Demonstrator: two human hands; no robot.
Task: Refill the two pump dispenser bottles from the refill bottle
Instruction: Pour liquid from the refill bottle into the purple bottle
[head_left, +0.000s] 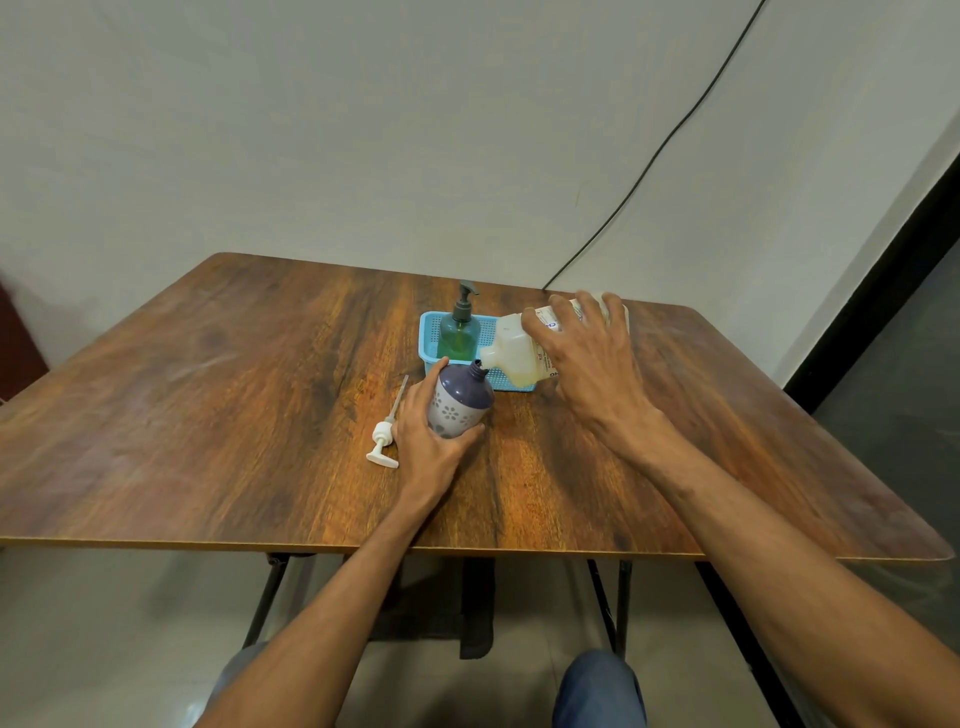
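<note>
Head view: a wooden desk is seen from above, with both bare forearms reaching in from the bottom edge. A purple bottle with a white flower pattern is gripped around its body by the left hand and tilted so that its open neck points up and to the right. Its white pump, with its long tube, lies flat on the desk just left of that hand.

A translucent refill bottle, part full of pale yellow liquid, is grasped from above by the right hand and tipped on its side, its mouth brought right against the purple bottle's neck. No stream can be made out between them.

Behind both, a blue basket holds a green bottle, upright, its dark pump on.

Judged from this, the first refill is under way. The purple neck is narrow, so liquid could be spilled onto the desk if the refill bottle is tipped too steeply or the two mouths slip apart. Overfilling is also a risk, since the purple wall hides the level.
</note>
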